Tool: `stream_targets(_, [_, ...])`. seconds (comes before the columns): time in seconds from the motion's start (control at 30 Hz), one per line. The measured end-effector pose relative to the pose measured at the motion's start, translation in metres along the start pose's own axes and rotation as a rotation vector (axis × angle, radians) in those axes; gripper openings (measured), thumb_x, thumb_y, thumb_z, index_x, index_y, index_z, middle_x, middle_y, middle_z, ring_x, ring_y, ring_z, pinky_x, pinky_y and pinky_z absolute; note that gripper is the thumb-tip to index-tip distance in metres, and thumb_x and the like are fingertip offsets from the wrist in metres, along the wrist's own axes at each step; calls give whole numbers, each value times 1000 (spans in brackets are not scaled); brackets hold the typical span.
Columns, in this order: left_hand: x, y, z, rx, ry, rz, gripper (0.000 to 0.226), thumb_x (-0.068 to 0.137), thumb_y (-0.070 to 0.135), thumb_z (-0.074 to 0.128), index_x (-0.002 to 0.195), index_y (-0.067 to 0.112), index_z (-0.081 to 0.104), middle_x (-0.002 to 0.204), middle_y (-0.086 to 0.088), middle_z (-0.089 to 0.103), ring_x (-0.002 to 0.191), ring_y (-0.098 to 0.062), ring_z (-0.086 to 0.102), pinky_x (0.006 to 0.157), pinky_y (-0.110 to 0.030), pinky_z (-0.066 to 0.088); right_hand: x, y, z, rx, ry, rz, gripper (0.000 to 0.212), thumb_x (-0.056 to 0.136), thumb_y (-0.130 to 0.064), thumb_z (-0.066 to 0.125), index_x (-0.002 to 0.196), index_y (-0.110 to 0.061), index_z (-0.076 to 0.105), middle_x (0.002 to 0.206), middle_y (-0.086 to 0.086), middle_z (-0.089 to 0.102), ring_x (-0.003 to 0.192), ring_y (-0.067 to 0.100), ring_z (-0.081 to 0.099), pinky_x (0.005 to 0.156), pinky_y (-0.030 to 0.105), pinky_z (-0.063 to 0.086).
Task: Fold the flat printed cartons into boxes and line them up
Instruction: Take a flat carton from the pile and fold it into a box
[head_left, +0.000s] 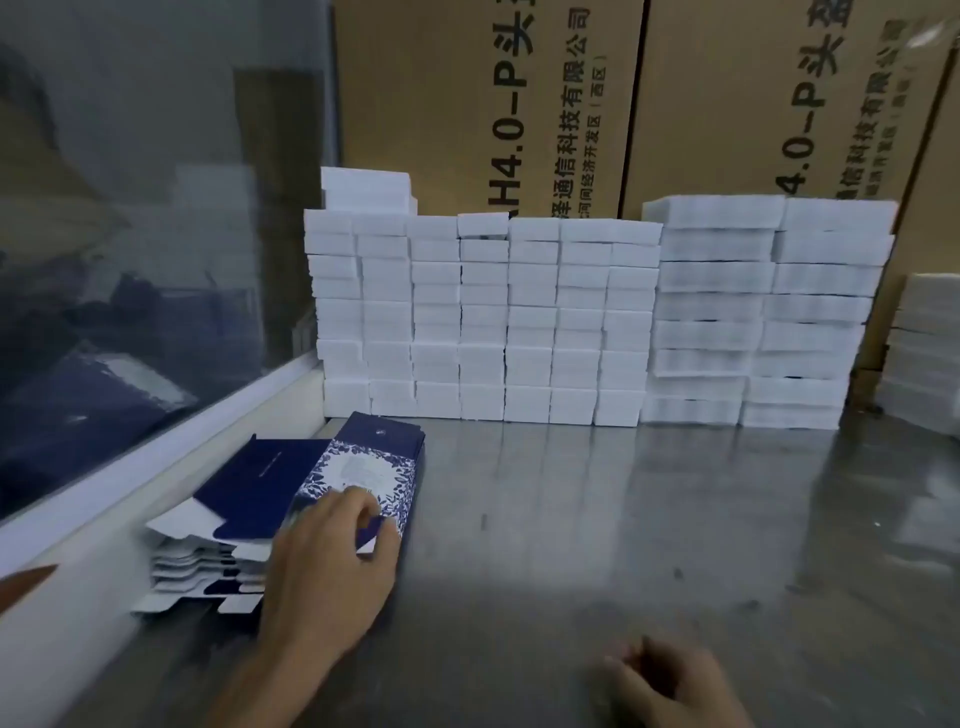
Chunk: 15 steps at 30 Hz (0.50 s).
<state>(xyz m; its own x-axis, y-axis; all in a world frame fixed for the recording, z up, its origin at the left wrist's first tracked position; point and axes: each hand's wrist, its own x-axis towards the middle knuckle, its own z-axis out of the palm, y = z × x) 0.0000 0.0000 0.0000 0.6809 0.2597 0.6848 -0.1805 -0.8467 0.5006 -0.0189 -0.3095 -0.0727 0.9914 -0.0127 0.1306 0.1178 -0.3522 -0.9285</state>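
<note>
A stack of flat printed cartons (270, 483), dark blue with a white and blue floral panel, lies at the left of the steel table (623, 519) beside the window ledge. Their white flaps fan out toward me. My left hand (332, 566) rests on the near end of the top carton, thumb and fingers pinching a blue and white flap. My right hand (670, 680) hovers low over the table at the bottom right, fingers loosely curled, holding nothing.
A wall of stacked white boxes (519, 322) runs along the back of the table, with more white stacks (924, 353) at the far right. Large brown shipping cartons (519, 104) stand behind them. A glass pane (156, 208) borders the left side.
</note>
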Motion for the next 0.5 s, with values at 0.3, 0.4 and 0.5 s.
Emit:
stream_targets(0.3, [81, -31, 60, 530, -545, -311, 100, 71, 83, 50, 151, 29, 22, 158, -14, 19, 147, -38, 8, 112, -66, 9, 81, -12, 34, -268, 67, -32, 16, 89, -15, 71, 73, -17, 66, 67, -4, 68, 60, 1, 60, 61, 18, 47])
stream_targets(0.4, [84, -44, 69, 455, -686, -482, 117, 59, 88, 57, 152, 31, 17, 160, -13, 14, 146, -38, 11, 110, -66, 11, 106, -8, 36, -331, 135, -3, 15, 90, -22, 69, 75, -22, 66, 72, -8, 68, 68, 2, 62, 59, 16, 44])
stream_targets(0.5, [81, -45, 77, 433, -663, -547, 109, 61, 83, 57, 149, 28, 26, 154, -12, 29, 140, -37, 26, 110, -57, 17, 128, -6, 38, -363, 193, 86, 13, 89, -26, 66, 77, -22, 65, 63, -6, 69, 54, 7, 65, 54, 21, 44])
